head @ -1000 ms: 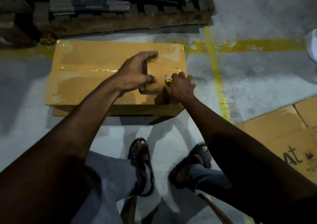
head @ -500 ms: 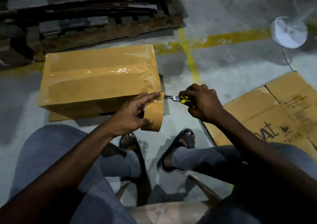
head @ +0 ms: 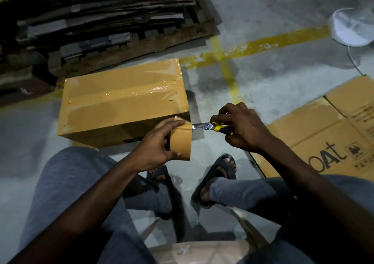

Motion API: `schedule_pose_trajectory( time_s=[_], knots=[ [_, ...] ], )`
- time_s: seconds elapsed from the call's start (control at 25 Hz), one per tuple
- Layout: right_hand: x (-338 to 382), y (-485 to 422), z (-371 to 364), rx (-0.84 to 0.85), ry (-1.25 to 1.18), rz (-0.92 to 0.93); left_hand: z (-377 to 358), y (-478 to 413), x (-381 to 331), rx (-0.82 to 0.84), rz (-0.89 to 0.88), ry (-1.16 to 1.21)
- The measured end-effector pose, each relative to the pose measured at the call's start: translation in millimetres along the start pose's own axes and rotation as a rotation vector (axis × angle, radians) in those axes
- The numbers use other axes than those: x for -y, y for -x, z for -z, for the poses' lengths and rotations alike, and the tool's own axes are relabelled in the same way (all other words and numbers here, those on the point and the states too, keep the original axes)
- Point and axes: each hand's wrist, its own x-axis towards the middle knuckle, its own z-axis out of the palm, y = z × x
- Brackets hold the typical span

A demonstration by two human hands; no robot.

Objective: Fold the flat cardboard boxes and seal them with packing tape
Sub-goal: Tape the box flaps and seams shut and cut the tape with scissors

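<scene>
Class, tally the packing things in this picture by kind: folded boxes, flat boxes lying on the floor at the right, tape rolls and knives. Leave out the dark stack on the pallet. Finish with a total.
Folded box, taped: 1
Flat box on the floor: 1
Tape roll: 1
Knife: 1
Total: 4

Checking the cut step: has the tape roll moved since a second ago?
Yes. The tape roll, in the left hand, has come off the box top toward the person, to its near right corner.
</scene>
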Motion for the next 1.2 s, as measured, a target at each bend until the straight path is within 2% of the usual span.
schedule_pose_trajectory(
  time_s=[0.2,0.32,0.48,0.56,0.64,0.68,0.8,0.88,1.0,1.2],
  knots=[
    [-3,-6,-5,-0.031,-0.013,0.01,-3,-11,9,-0.053,0.067,-0.009],
    [-12,-11,-11,-0.041,0.009,0.009,-4,-25,14,0.01,0.165,0.067],
    [-28,-20,-28,-0.096,0.035,0.011,-10,-50,5,0.023,0.382,0.502],
    [-34,-21,-40,-0.102,0.029,0.014,-21,-68,0,-0.128,0.429,0.591],
    [-45,-26,-57,-0.038,-0.021,-0.029,-36,-91,3,-0.298,0.402,0.471],
    [-53,-30,-63,0.033,-0.128,-0.084,-45,-103,4,-0.334,0.372,0.386],
    [-69,-42,-68,0.204,-0.812,-0.375,-73,-136,9,-0.318,0.247,0.168],
    [-79,-48,-70,0.142,-1.052,-0.519,-91,-155,13,-0.296,0.22,0.186],
    [-102,-56,-81,0.1,-1.122,-0.646,-113,-186,19,-0.267,0.247,0.183],
    [-156,-79,-115,0.038,-1.066,-0.763,-137,-248,41,-0.216,0.222,0.071]
  ],
)
